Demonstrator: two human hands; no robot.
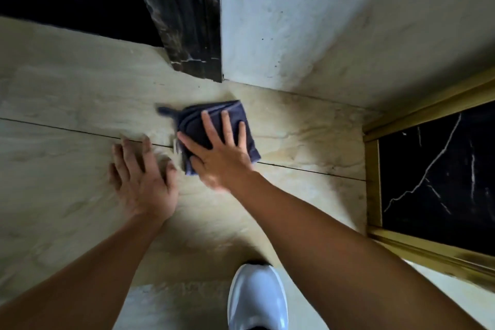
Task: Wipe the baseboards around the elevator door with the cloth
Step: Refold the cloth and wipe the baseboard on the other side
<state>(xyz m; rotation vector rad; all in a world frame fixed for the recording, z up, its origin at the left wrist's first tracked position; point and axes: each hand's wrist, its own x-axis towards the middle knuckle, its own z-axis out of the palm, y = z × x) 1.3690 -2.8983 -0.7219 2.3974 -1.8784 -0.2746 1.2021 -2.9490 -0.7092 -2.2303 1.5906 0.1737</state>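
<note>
Beige tile (67, 83) met a black marble frame (192, 21); the right hand (217, 147) pressed flat on the cloth (203, 120), the left hand (142, 177) open beside it, likely mid-wipe; next, probably a sweep toward the frame

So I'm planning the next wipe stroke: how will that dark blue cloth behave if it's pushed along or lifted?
The cloth looks soft and folded, with a loose corner trailing left, so it would probably droop and unfold if lifted. Under the flat right hand it likely slides easily on the smooth pale tile, though it may bunch at the edges. It seems light.
</note>
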